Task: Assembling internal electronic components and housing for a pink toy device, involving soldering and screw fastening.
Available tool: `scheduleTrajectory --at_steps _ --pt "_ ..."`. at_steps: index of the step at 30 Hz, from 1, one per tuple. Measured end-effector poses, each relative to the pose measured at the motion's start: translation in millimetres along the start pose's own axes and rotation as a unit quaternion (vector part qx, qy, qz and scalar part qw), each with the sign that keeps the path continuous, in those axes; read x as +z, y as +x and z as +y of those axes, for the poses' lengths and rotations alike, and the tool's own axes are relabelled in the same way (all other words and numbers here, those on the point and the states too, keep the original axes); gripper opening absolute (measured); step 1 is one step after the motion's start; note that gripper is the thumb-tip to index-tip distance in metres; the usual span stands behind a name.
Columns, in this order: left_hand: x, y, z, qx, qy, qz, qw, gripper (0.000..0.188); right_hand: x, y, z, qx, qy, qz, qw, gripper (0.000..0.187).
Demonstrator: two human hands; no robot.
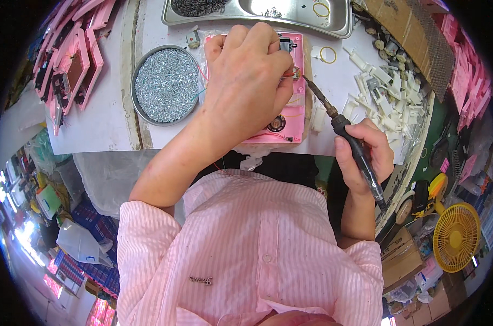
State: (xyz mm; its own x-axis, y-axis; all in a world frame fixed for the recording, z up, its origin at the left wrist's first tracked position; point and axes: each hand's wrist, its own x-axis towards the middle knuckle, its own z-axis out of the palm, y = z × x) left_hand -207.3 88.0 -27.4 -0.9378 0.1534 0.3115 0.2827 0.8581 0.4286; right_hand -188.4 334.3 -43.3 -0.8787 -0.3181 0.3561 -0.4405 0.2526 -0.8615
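My left hand lies over a pink plastic casing, its fingers curled and covering most of the left half. A thin red wire shows between thumb and forefinger, which look pinched on it. My right hand grips a black-handled soldering iron, whose dark tip points up and left to the casing's right edge, close to that wire. Inside the casing, a round black speaker sits near the front, and a dark part at the back.
Left of the casing stands a round metal dish full of small screws. A metal tray lies behind. White plastic pieces are heaped at right, beside a yellow rubber band. Pink casings pile up at far left.
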Motion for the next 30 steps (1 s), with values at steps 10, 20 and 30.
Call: scheduleTrajectory --at_steps 10,20,30 --pt "-0.3 0.2 0.6 -0.006 -0.005 -0.003 1.0 0.013 -0.9 1.1 -2.3 0.009 -0.001 0.014 1.0 0.026" --pt "-23.4 -5.7 -11.4 0.005 -0.009 -0.028 1.0 0.037 -4.9 -0.7 -5.8 0.014 0.01 0.021 1.0 0.026" --pt "-78.8 -28.2 -58.4 0.096 -0.001 -0.122 0.988 0.014 -6.1 6.9 -15.0 0.019 0.053 0.023 0.998 0.028"
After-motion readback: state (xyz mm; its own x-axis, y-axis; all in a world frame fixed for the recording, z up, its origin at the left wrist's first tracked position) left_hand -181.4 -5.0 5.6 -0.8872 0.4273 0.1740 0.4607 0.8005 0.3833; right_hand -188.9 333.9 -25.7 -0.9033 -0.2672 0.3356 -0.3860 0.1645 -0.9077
